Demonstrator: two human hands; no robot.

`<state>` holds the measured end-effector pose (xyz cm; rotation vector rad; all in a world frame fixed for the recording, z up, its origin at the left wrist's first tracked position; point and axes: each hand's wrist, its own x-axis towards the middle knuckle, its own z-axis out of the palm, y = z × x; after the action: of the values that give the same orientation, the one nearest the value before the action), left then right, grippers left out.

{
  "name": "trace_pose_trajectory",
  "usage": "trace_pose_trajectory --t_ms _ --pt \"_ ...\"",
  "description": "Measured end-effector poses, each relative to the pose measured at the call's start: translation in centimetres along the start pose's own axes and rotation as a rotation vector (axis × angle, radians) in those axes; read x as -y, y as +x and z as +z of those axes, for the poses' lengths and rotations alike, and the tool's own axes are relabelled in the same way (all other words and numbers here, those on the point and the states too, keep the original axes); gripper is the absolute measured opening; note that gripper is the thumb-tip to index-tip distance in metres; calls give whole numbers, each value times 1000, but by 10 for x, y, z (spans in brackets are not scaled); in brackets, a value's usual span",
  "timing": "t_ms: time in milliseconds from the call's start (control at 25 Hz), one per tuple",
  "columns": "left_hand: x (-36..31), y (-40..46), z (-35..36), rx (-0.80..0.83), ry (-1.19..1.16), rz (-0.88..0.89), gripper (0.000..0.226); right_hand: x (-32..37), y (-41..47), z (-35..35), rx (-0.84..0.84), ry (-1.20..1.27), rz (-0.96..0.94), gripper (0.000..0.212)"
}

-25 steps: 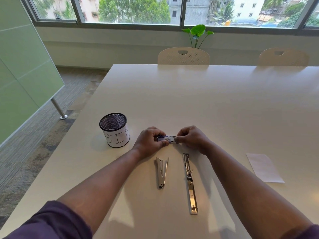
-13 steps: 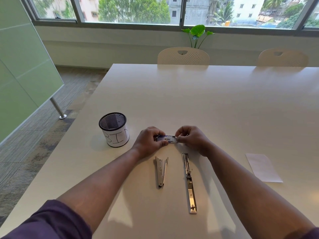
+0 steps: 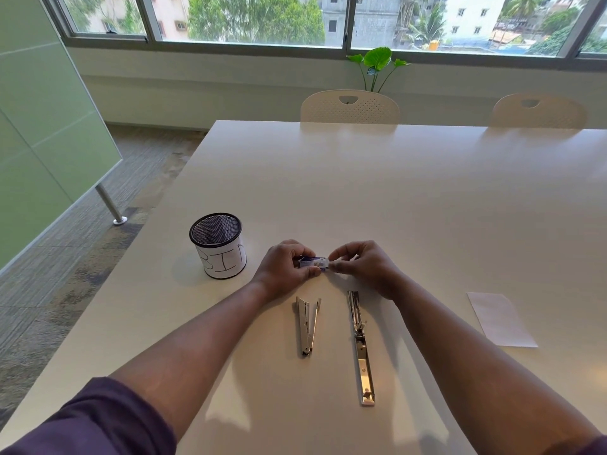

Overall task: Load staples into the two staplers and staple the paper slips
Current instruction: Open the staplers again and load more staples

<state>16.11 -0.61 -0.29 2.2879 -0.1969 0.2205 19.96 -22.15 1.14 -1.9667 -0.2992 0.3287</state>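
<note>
A small blue and white staple box [image 3: 314, 262] is held just above the table between both hands. My left hand [image 3: 285, 269] grips its left end and my right hand [image 3: 364, 265] pinches its right end. Two metal staplers lie on the white table [image 3: 394, 198] nearer to me. The left stapler [image 3: 307, 326] is partly open in a narrow V. The right stapler [image 3: 360, 347] is unfolded flat in one long strip. A white paper slip [image 3: 500, 319] lies flat at the right.
A black mesh cup [image 3: 219, 245] wrapped in paper marked "BIN" stands left of my hands. Two cream chairs [image 3: 350, 107] stand at the table's far edge, with a green plant [image 3: 377, 62] behind. The table's left edge drops to carpet.
The hands and the staple box have stayed in nearly the same place, with only slight finger movement on the box. The staplers and paper slip have not moved.
</note>
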Motion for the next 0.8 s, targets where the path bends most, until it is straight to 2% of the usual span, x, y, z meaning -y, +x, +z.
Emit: trace_pose_trajectory --t_ms 160,400,480,600,680,800 --pt "0 0 0 -1 -1 2 29 2 -7 -8 57 48 1 13" --pt "-1 -1 0 6 -8 -7 31 1 -14 -9 177 -151 -57 20" --pt "-1 -1 0 12 -12 -3 30 -3 -13 -10 125 -58 -31 25" --pt "0 0 0 6 -16 -14 31 -8 -10 -4 -24 105 9 14" --pt "0 0 0 9 -24 -11 31 -9 -7 2 -102 82 24 13" --pt "0 0 0 7 -19 -10 31 -6 -5 3 -94 59 55 15"
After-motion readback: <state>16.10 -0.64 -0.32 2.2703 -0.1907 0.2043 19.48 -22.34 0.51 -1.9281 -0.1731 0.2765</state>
